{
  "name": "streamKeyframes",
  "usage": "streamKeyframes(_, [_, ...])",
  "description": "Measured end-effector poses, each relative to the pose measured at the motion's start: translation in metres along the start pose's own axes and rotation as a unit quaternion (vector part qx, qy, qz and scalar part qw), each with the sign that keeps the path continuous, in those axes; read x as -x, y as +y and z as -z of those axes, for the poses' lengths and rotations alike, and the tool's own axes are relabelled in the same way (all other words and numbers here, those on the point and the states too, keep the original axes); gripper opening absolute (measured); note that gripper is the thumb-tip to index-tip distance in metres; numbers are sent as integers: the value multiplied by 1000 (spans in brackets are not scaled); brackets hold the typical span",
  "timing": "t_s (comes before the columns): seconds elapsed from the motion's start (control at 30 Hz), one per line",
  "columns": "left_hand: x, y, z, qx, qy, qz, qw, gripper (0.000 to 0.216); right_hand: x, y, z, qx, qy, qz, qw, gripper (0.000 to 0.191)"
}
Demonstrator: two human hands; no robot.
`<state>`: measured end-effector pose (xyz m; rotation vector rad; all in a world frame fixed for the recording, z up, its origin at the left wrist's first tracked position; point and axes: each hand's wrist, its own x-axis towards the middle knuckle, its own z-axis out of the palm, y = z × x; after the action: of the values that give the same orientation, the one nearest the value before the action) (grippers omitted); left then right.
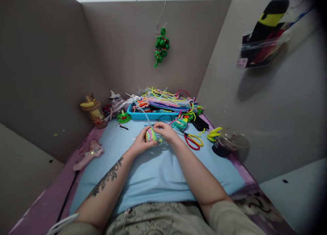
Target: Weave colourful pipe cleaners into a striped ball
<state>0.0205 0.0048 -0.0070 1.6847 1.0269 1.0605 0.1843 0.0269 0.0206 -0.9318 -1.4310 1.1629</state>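
While a striped pipe-cleaner piece [150,135] is gripped in the left hand [141,141] over the blue cloth [158,173], a pale-blue pipe cleaner [146,115] is apparently pinched by the right hand [165,131].

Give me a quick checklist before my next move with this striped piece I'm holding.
1. Striped piece in hand: ok, held in your left hand.
2. Right hand in position: ok, close beside the piece.
3. Pale strand tucked in: not ok, it sticks out beyond your hands.
4. Scissors nearby: ok, on the blue cloth to the right of your right hand.
5. Spare pipe cleaners available: ok, heaped in and over the blue tray.
6. Glue gun hot: cannot tell; its small light glows, but heat doesn't show.
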Motion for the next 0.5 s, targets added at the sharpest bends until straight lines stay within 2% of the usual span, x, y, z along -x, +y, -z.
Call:
streamKeyframes(0.2, [-3,-7,-1,61,24,9,998,79,-1,2,-3,-17,25,4,1000,20])
streamKeyframes(0.3, [-4,-9,0,78,36,19,996,79,1,2,-2,-7,58,16,998,22])
streamKeyframes(0.37, [-4,-10,1,70,61,26,995,79,2,2,-2,21,78,21,997,23])
streamKeyframes(0.5, [-4,-11,2,60,113,35,991,79,5,7,-3,39,70,-6,997,28])
